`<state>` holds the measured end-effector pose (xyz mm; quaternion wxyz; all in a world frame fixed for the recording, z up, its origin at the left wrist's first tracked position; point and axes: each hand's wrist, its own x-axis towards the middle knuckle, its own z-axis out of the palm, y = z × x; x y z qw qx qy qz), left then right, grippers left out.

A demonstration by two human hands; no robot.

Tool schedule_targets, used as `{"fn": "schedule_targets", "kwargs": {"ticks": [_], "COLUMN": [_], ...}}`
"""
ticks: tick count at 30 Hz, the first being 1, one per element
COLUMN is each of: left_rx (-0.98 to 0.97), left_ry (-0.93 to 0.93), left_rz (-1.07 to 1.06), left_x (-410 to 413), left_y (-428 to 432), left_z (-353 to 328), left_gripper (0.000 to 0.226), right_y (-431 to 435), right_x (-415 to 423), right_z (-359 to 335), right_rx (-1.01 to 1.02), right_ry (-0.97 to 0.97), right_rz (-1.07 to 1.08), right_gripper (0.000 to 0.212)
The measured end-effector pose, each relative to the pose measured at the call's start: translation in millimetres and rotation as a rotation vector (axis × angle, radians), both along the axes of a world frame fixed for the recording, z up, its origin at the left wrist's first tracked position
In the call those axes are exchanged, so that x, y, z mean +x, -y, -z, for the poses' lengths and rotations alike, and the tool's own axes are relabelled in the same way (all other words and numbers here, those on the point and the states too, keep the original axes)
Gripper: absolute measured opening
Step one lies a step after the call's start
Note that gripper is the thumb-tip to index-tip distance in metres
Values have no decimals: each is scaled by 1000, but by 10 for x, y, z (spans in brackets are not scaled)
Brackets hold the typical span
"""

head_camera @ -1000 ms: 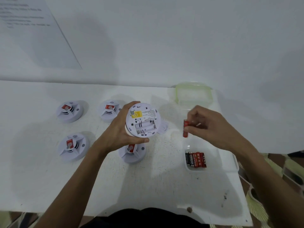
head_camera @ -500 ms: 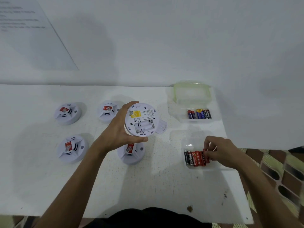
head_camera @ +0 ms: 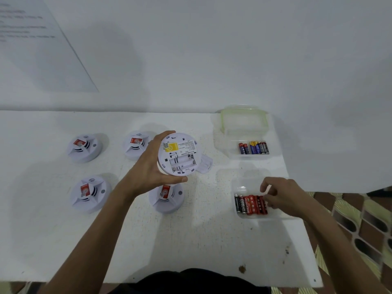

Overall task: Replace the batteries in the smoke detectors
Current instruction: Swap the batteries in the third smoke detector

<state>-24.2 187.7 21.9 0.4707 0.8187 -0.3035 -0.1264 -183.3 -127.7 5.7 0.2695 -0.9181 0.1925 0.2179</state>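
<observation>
since a second ago the right hand (head_camera: 282,197) has dropped from mid-air, where it pinched a red battery, to the near tray (head_camera: 244,187) at 4 o'clock, fingers curled over the right end of the red and black batteries (head_camera: 250,205); whether it grips one i cannot tell. the left hand (head_camera: 148,168) stays clamped around the upturned smoke detector (head_camera: 179,154) at centre, battery bay empty. the far tray (head_camera: 233,152) at 2 o'clock, hidden before, now shows.

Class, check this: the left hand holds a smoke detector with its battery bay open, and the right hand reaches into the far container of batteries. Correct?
Not quite. The head view shows the right hand at the near container, not the far one; the left hand does hold the smoke detector.
</observation>
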Motion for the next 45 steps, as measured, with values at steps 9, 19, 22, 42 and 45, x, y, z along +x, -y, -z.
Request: {"fn": "schedule_targets", "kwargs": {"ticks": [9,19,22,42,45], "left_rx": [-7,-15,-11,-34,-33], "left_ry": [5,-3,-6,15,28], "left_rz": [-5,-10,-20,21,30], "left_x": [11,0,6,-40,-53], "left_y": [18,-7,-34,42,62], "left_z": [15,13,34,-47,-63], "left_gripper": [107,106,108,101,96], "right_y": [159,498,478,-833,-1004], "right_x": [623,1399,1402,733,710], "right_z": [-355,117,96,-674,-623], "right_rx": [-103,-395,-369,405,307], "right_ry": [368,-3,29,976,1019], "right_rz": [39,-190,-186,-92,-260], "right_gripper": [10,50,37,17,15]}}
